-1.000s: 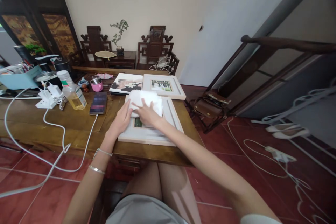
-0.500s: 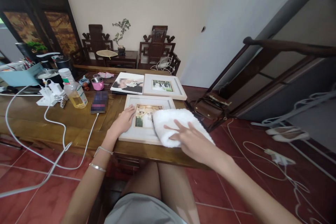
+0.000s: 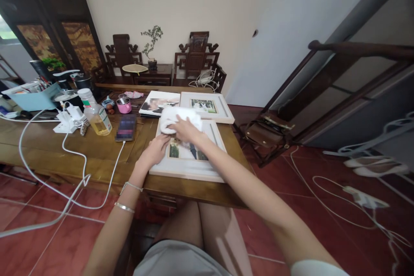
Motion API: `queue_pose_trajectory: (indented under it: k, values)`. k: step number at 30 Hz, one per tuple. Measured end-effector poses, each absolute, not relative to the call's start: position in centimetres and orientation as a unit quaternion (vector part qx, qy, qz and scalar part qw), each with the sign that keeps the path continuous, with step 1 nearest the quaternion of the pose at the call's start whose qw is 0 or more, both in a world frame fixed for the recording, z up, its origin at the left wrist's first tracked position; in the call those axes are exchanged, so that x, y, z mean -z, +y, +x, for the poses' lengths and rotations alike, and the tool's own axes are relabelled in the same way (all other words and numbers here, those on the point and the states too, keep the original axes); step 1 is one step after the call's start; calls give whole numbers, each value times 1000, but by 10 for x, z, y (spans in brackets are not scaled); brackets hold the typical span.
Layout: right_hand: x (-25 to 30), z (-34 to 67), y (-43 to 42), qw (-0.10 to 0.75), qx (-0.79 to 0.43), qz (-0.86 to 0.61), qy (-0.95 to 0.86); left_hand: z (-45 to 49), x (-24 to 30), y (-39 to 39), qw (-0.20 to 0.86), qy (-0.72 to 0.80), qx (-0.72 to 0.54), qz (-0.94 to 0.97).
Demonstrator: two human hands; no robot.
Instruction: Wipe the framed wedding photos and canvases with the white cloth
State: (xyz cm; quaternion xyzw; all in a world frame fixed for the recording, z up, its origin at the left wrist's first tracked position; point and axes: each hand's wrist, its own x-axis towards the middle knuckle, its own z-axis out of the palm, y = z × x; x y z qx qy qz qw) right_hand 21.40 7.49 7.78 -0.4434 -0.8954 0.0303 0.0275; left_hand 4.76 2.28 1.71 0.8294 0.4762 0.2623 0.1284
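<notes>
A white-framed photo (image 3: 186, 168) lies flat near the front edge of the wooden table (image 3: 48, 151). My right hand (image 3: 186, 130) presses a folded white towel (image 3: 176, 116) onto the frame's far left corner, fingers spread over the cloth. At the frame's left edge rests my left hand (image 3: 157, 148), fingers flat, holding the frame down. Two bracelets circle my left wrist.
Behind lie a second white frame (image 3: 207, 105) and a photo print (image 3: 158, 103). To the left are a phone (image 3: 126, 127) on a white cable, an oil bottle (image 3: 97, 116), a pink cup (image 3: 123, 104) and a power strip (image 3: 66, 123). Stair rail and floor cables are at right.
My right hand swept the towel from the frame's top to its lower right, then back up to the far left corner. My left hand stayed on the frame's left edge.
</notes>
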Motion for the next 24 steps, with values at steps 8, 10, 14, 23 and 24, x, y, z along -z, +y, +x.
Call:
queue_pose_trajectory:
  k: [8,10,14,23,24]
  values:
    - [-69,243,78,18,-17,-475,-880,47,-13,24,139,481,-267,823]
    - [-70,277,77,9,-9,-503,-864,47,-10,24,148,496,-265,814]
    - [-72,327,60,-1,7,-546,-838,47,-7,25,158,516,-261,800]
    - [-77,328,-91,-20,-71,-505,-860,48,-12,24,133,521,-261,801]
    - [-78,326,-104,-19,-79,-501,-862,48,-11,25,130,519,-258,805]
